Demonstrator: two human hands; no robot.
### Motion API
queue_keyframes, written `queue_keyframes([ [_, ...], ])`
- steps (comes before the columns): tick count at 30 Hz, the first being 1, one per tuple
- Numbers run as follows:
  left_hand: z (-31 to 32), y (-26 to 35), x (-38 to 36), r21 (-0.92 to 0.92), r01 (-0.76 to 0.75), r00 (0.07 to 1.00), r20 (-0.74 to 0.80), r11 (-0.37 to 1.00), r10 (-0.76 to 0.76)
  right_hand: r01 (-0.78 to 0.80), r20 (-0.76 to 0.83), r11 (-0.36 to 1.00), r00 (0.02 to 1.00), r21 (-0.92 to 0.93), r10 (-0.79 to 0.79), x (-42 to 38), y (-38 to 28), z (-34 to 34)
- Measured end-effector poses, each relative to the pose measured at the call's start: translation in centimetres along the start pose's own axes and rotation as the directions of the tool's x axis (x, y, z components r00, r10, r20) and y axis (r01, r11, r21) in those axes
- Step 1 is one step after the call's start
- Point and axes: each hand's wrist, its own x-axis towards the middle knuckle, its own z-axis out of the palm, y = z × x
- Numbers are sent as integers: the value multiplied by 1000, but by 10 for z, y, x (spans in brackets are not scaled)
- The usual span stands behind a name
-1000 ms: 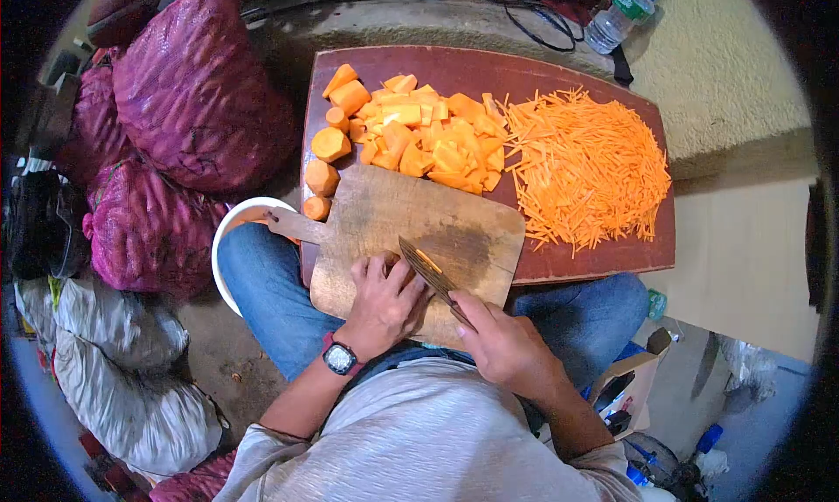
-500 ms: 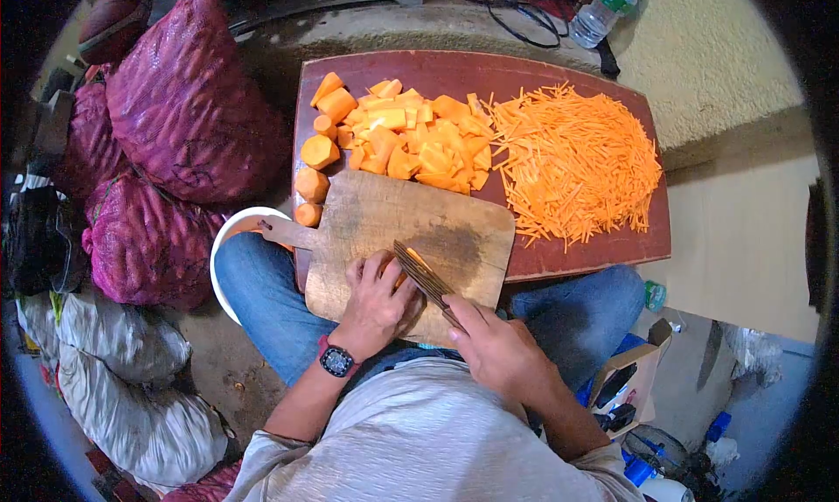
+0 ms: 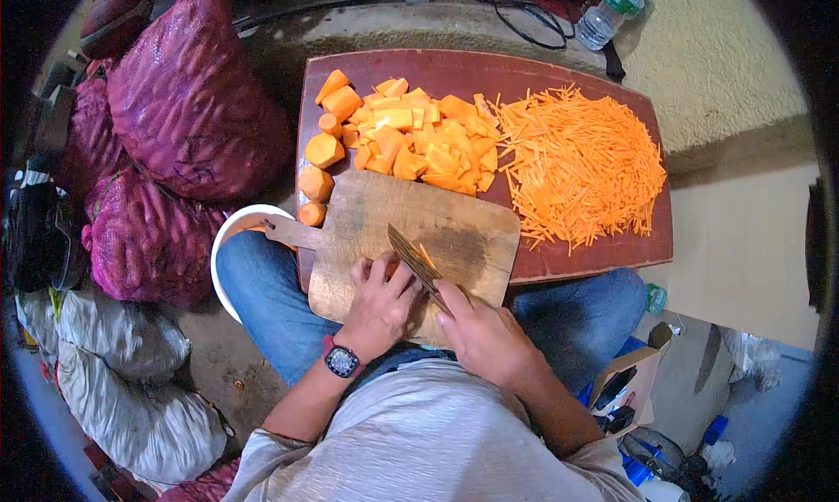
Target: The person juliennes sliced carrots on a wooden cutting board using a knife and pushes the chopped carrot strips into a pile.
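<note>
On a wooden cutting board (image 3: 358, 214) tilted across my lap and the table edge, my left hand (image 3: 382, 301) has its fingers curled down over a carrot piece (image 3: 391, 267), mostly hidden beneath them. My right hand (image 3: 482, 334) grips a knife (image 3: 411, 256), whose dark blade lies slantwise right beside the left fingertips. A few thin carrot strips (image 3: 426, 256) lie along the blade's right side. Beyond the board, thick carrot chunks and slices (image 3: 419, 139) are heaped on the left of the table, and a large mound of carrot shreds (image 3: 581, 166) on the right.
The low reddish table (image 3: 603, 256) stands before me. A white bucket (image 3: 229, 231) is by my left knee. Purple mesh sacks (image 3: 188, 91) and white sacks (image 3: 131, 415) fill the left. A water bottle (image 3: 607, 17) stands at the back right; an open carton (image 3: 634, 380) is lower right.
The knife and my right hand have shifted slightly left, and the blade's angle is a little steeper. The carrot strips now show more clearly beside the blade. My left hand stays on the carrot piece.
</note>
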Motion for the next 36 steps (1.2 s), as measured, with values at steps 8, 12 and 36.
queue_keyframes([
  [8, 5, -1, -4, 27, 13, 1000, -17, 1000, -12, -4, -25, 999, 1000, 34, 5, -13, 2, 2],
  [12, 4, 0, -5, 31, 10, 1000, -13, 999, -10, 62, -65, 998, 996, 7, -61, 1, 4, 8],
  [36, 5, -3, -4, 9, 11, 994, -108, 1000, -10, 84, -88, 993, 993, 80, -77, -4, 2, 5],
])
